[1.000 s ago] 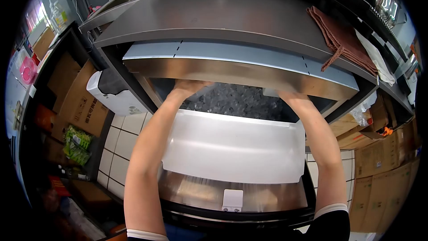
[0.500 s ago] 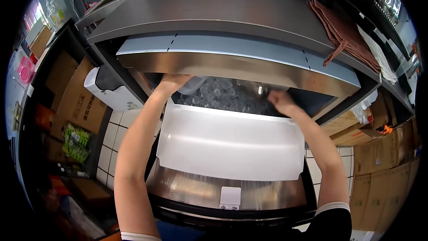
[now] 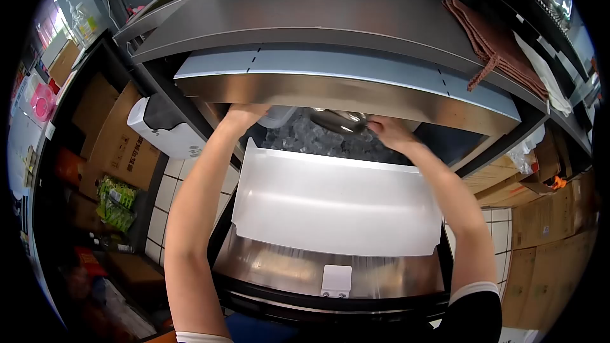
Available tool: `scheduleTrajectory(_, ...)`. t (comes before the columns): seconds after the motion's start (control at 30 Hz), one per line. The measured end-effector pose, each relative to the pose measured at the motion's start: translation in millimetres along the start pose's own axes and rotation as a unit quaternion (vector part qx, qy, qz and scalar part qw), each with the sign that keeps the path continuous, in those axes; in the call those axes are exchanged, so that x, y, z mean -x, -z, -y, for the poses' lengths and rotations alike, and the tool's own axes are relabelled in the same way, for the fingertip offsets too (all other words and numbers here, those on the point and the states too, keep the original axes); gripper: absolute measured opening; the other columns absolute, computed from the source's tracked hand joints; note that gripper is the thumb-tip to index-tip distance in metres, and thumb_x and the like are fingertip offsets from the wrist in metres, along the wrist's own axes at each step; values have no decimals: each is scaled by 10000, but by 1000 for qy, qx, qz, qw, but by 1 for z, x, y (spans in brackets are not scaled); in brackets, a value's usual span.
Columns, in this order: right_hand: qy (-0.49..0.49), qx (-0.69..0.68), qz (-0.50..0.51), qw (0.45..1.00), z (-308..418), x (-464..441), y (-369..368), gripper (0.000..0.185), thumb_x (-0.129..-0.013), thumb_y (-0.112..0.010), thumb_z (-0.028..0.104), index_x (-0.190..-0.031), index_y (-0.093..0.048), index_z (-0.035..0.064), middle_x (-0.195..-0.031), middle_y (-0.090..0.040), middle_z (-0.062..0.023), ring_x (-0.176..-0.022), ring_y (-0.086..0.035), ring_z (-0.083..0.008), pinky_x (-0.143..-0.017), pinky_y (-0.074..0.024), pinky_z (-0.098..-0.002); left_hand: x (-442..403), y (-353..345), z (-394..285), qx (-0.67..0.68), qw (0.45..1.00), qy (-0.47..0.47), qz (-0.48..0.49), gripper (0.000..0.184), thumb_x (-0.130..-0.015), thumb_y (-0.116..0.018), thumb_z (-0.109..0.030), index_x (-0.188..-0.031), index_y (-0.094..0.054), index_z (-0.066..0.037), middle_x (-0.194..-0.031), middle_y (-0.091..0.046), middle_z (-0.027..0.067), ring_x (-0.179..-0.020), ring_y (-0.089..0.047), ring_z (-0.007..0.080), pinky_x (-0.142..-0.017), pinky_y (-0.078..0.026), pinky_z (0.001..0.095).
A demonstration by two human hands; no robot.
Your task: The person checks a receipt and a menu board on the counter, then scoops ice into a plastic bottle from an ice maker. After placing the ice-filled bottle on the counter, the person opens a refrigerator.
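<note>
Inside the ice bin, my right hand (image 3: 391,132) is closed around the handle of a shiny metal ice scoop (image 3: 338,121). The scoop is over the ice cubes (image 3: 311,141), its head pointing left. My left hand (image 3: 246,115) reaches in at the bin's left side, its fingers partly hidden under the metal front edge. It grips a clear plastic container (image 3: 277,116), which is partly hidden by that edge too. The scoop's head is close to the container; whether they touch I cannot tell. The white bin door (image 3: 337,203) is tilted down open below my forearms.
A grey metal counter (image 3: 305,3) lies above the bin, with a folded brown cloth (image 3: 492,51) at its right edge. A white appliance (image 3: 162,130) stands on the left floor, near a cardboard box (image 3: 124,146). More cardboard boxes (image 3: 549,216) are stacked at right.
My right hand has moved the scoop left and up, toward the plastic container. My left hand stays at nearly the same spot in the bin. The view has shifted slightly.
</note>
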State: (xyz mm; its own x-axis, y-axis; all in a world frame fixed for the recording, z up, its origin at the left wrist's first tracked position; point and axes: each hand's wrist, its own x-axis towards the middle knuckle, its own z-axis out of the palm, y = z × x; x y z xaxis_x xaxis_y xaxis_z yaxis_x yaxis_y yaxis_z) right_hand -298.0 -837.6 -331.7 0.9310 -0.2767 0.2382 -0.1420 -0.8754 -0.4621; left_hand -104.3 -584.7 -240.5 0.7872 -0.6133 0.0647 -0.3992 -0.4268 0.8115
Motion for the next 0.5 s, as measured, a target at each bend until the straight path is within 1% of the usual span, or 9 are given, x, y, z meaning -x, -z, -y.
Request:
scheduleTrajectory(0.1,-32,-77,182,980,9,-20,-59,159,-885,-541,223,-929,-593,80,-875,-625,-152,-827,-591,-288,-741,-442,-396,2,4,-15,-6,999,-12,-31,154,-850,-551,-74,-983,-552,3,-811,-581,73,-629,-552,141,-516,-477,283)
scheduleTrajectory(0.23,-56,83,144,985,28,-45,-51,199,-871,-517,122,-1030,-623,65,-999,-627,-145,-965,-582,-333,-851,-459,-441,-2,9,-4,16,1000,-10,-22,179,-854,-552,-68,-1021,-540,-4,-846,-580,79,-673,-560,144,-535,-482,273)
scheduleTrajectory(0.27,-64,10,132,989,33,-54,-38,229,-870,-510,126,-1051,-618,36,-1003,-621,-178,-978,-579,-326,-842,-473,-417,3,10,-7,14,1000,-9,-22,179,-854,-552,-68,-1021,-540,-4,-846,-580,79,-673,-560,144,-535,-482,273)
scheduleTrajectory(0.3,-33,78,144,986,32,-52,-17,210,-865,-513,126,-1000,-610,-3,-978,-616,-194,-942,-585,-322,-791,-486,-397,7,9,-11,12,1000,-13,-25,183,-855,-548,-68,-1026,-540,-3,-851,-579,79,-676,-559,144,-538,-482,270)
scheduleTrajectory(0.33,105,173,2,979,14,-56,-16,216,-867,-502,126,-1002,-599,-11,-973,-615,-188,-922,-585,-326,-780,-484,-396,8,9,-14,12,999,-16,-28,186,-857,-545,-68,-1031,-539,-2,-855,-577,80,-678,-558,144,-540,-483,268)
scheduleTrajectory(0.37,233,257,-138,928,-4,-57,-26,222,-868,-492,127,-1005,-588,-20,-969,-613,-183,-901,-586,-330,-770,-483,-396,8,8,-13,12,999,-15,-28,186,-857,-545,-68,-1031,-539,-2,-855,-577,80,-678,-558,144,-540,-483,268)
scheduleTrajectory(0.4,230,256,-136,929,-11,-57,-38,222,-868,-492,127,-1005,-588,-20,-969,-613,-183,-901,-586,-330,-770,-483,-396,7,7,-13,7,1000,-13,-24,187,-856,-545,-68,-1031,-539,-1,-854,-576,79,-671,-557,145,-531,-481,268)
scheduleTrajectory(0.47,21,12,-132,991,-14,-64,-53,248,-866,-474,119,-1044,-568,-26,-1005,-598,-181,-924,-566,-339,-797,-472,-409,4,3,-16,3,1000,-19,-19,189,-855,-545,-68,-1031,-539,-1,-853,-575,79,-664,-557,146,-522,-478,267)
scheduleTrajectory(0.5,-22,-27,-295,955,-1,-66,-74,213,-817,-540,128,-980,-626,21,-989,-623,-191,-984,-566,-372,-815,-457,-454,4,3,-17,9,999,-13,-28,182,-853,-545,-67,-1022,-541,-1,-841,-573,79,-651,-555,148,-506,-473,269)
